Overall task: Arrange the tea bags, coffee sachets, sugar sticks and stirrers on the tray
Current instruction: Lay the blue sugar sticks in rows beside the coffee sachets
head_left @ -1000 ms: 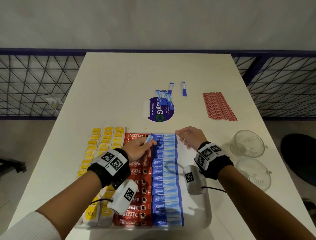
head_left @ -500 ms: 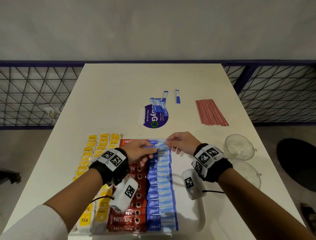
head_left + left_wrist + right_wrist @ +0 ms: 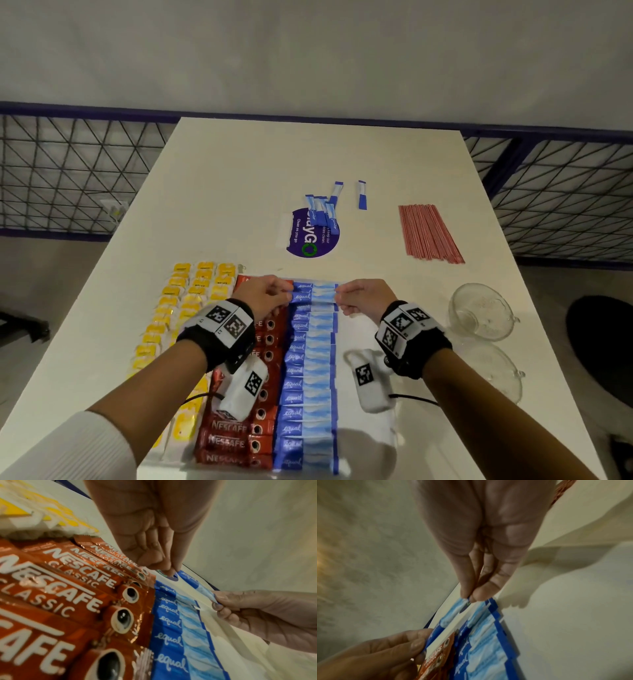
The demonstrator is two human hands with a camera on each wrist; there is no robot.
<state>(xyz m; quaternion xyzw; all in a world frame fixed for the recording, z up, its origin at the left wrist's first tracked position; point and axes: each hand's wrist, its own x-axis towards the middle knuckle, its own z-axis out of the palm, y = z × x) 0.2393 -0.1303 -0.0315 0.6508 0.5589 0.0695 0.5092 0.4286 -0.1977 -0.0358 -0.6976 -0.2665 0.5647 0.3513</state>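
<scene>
A blue "equal" sugar stick lies crosswise at the far end of the blue sugar column on the tray. My left hand pinches its left end and my right hand pinches its right end. The left wrist view shows my left fingertips on the stick. The right wrist view shows thumb and finger of my right hand closed on the stick. Red Nescafe sachets and yellow tea bags fill the rows to the left.
Loose blue sugar sticks lie by a purple sticker at mid table, one more stick beside them. Red stirrers are bundled at the far right. Two glass cups stand right of the tray.
One second ago only my left hand held the stick. My right hand has moved left and taken its other end, and the stick now lies level over the column's far end.
</scene>
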